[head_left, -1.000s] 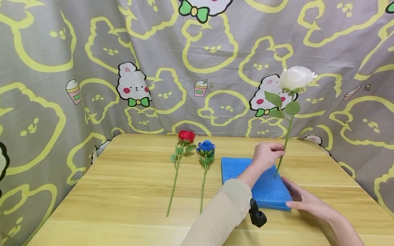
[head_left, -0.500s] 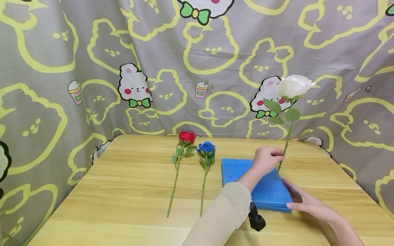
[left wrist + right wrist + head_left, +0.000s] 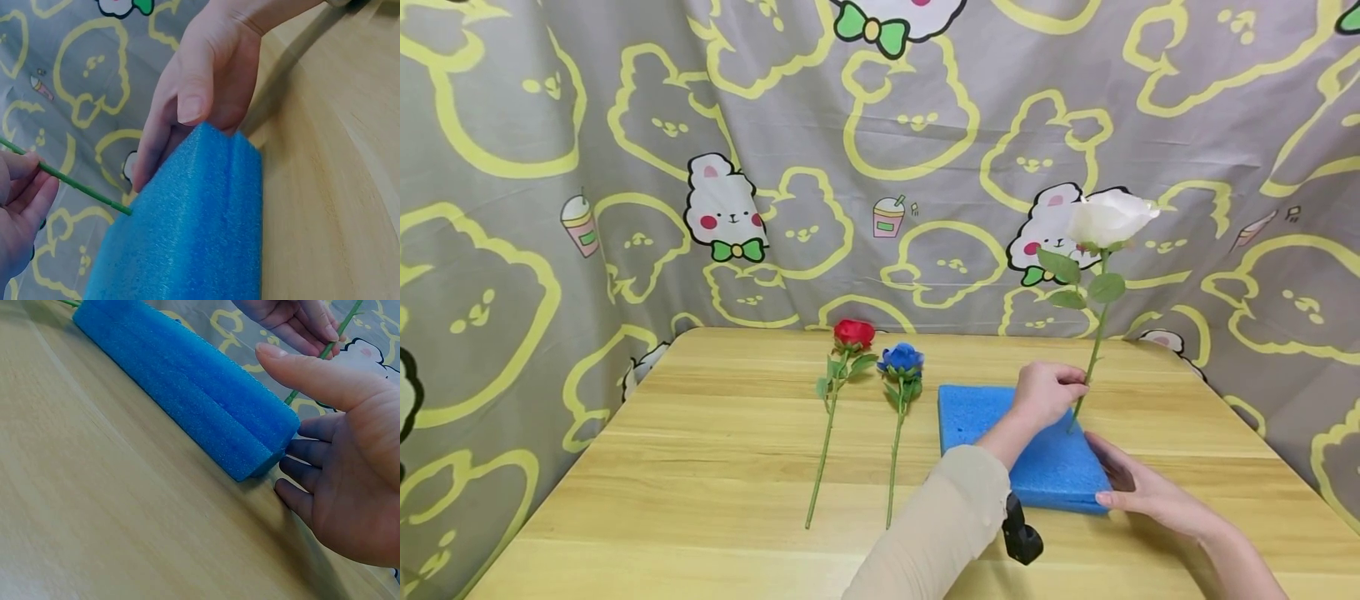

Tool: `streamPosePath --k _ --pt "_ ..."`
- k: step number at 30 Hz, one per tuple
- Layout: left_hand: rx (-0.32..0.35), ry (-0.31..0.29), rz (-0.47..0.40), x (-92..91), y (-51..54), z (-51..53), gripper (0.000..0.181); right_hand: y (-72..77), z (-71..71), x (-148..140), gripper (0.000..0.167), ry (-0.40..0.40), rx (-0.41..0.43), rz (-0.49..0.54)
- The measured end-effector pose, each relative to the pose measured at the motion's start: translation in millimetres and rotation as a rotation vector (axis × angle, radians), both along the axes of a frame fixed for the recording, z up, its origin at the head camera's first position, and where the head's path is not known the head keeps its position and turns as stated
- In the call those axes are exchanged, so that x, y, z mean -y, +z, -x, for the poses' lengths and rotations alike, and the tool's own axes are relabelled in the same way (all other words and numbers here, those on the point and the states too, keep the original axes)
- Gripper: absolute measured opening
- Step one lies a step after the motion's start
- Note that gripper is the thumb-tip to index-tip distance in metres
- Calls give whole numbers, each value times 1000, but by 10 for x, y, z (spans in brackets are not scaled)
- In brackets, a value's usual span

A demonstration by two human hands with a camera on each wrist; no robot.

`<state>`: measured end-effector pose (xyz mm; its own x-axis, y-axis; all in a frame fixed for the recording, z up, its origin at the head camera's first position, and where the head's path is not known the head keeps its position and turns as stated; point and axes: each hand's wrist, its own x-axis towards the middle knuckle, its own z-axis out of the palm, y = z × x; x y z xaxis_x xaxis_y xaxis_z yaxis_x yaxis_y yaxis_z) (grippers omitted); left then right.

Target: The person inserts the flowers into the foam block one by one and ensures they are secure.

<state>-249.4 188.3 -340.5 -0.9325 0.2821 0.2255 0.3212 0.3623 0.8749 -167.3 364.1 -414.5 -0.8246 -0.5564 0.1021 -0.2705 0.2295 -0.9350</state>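
left fingers (image 3: 44,192): pinch rose stem (image 3: 1099,333) | right fingers (image 3: 306,452): spread, touching foam (image 3: 1056,467)

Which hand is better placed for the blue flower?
Probably the left hand, once it releases the white rose: it's nearer the blue rose, while the right hand is across the blue foam from it.

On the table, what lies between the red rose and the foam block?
In the head view, the blue rose lies between the red rose and the foam block.
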Motion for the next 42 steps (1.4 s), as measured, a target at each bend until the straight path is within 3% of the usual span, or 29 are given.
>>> streamPosePath --k 9,21,42 --pt "24 9 -4 -11 -47 16 9 -15 12 -3 72 -25 -24 -29" --pt "77 14 -4 -19 -51 24 9 -4 11 1 73 -24 12 -24" --pt "64 30 -53 12 -26 -19 9 -17 10 -8 72 11 20 29"
